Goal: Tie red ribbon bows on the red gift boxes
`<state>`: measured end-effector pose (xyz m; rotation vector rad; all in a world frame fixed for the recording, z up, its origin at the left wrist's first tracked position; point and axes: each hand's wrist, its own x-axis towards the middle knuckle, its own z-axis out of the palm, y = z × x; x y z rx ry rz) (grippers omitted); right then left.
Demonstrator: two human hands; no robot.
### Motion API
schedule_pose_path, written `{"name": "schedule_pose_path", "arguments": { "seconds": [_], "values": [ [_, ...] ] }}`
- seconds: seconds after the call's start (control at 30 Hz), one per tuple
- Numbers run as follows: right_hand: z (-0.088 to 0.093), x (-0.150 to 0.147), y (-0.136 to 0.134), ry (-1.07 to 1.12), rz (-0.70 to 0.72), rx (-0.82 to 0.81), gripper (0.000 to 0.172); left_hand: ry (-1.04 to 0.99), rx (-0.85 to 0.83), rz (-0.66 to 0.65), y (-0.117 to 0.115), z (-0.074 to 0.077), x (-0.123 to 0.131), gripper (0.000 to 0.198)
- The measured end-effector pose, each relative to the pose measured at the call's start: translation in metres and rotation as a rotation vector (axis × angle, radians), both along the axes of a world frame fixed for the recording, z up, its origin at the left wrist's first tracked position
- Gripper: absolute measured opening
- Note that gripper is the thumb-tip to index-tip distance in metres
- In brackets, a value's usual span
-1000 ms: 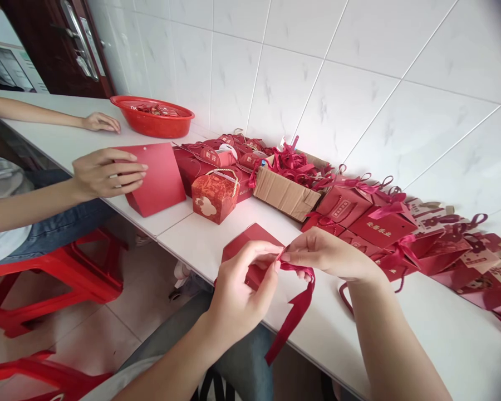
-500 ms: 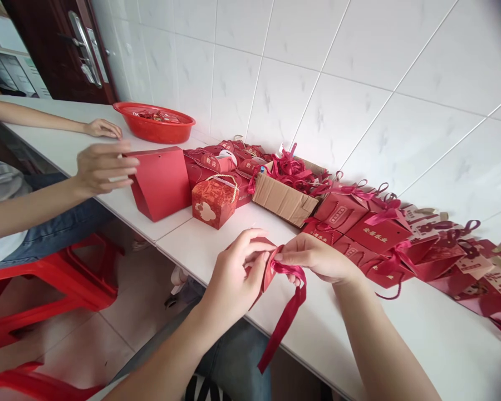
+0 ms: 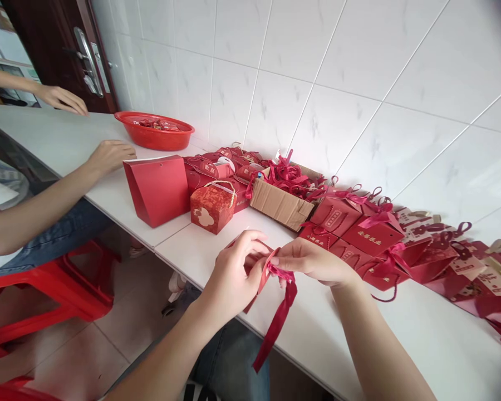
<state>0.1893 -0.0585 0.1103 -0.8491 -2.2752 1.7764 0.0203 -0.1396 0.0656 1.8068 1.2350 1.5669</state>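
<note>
My left hand (image 3: 237, 271) is wrapped round a small red gift box (image 3: 254, 297) held over the table's front edge; much of the box is hidden behind my fingers. At the top of that box my right hand (image 3: 307, 260) pinches a dark red ribbon (image 3: 279, 323), thumb against fingers. One long tail of the ribbon hangs down below my hands. Just beyond them stands a patterned orange-red box (image 3: 212, 210) with a twisted cord handle.
A large red bag-shaped box (image 3: 161, 189) stands on the white table (image 3: 173, 257) beside a co-worker's hand (image 3: 112, 154). Behind are a red basin (image 3: 161, 139) and a cardboard box (image 3: 280, 207) of ribbons. Finished-looking red boxes (image 3: 373, 234) line the tiled wall. A red stool (image 3: 67, 301) stands left.
My hands stay on the box and ribbon, with the ribbon drawn slightly left and closer to the box. The co-worker's near hand has lowered behind the large red box; the far hand has lifted left.
</note>
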Motion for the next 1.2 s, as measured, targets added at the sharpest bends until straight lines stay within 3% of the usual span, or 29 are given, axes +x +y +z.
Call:
{"name": "schedule_pose_path", "arguments": {
  "seconds": [0.1,0.23,0.3,0.43,0.57,0.73,0.87,0.93,1.03,1.2],
  "values": [
    [0.009,0.007,-0.002,-0.098,-0.068,0.216,0.041,0.094,0.116,0.105,0.000,-0.003,0.003,0.022],
    [0.019,0.011,-0.011,-0.050,-0.316,0.446,0.037,0.282,0.293,0.246,0.002,-0.001,0.003,0.016],
    [0.018,0.006,-0.015,0.089,-0.315,0.470,0.036,0.350,0.363,0.275,0.004,0.002,0.002,0.015],
    [0.005,-0.011,-0.018,0.214,-0.143,0.408,0.041,0.380,0.462,0.327,0.009,0.012,-0.003,0.017],
    [-0.002,-0.018,-0.018,0.321,-0.145,0.300,0.041,0.318,0.499,0.336,0.011,0.021,-0.006,0.022],
    [0.002,-0.016,-0.020,0.434,-0.205,0.175,0.028,0.172,0.344,0.260,0.006,0.020,-0.016,0.027],
    [0.002,-0.015,-0.022,0.460,-0.245,0.172,0.027,0.164,0.101,0.382,0.000,0.001,-0.030,0.031],
    [0.002,-0.015,-0.022,0.447,-0.245,0.172,0.028,0.105,-0.069,0.364,-0.002,-0.008,-0.035,0.030],
    [0.003,-0.015,-0.023,0.353,-0.258,0.184,0.030,0.014,-0.202,0.260,-0.007,-0.014,-0.033,0.029],
    [0.008,-0.016,-0.031,0.070,-0.245,0.360,0.025,0.000,-0.199,0.157,-0.020,-0.011,-0.016,0.038]
  ]
}}
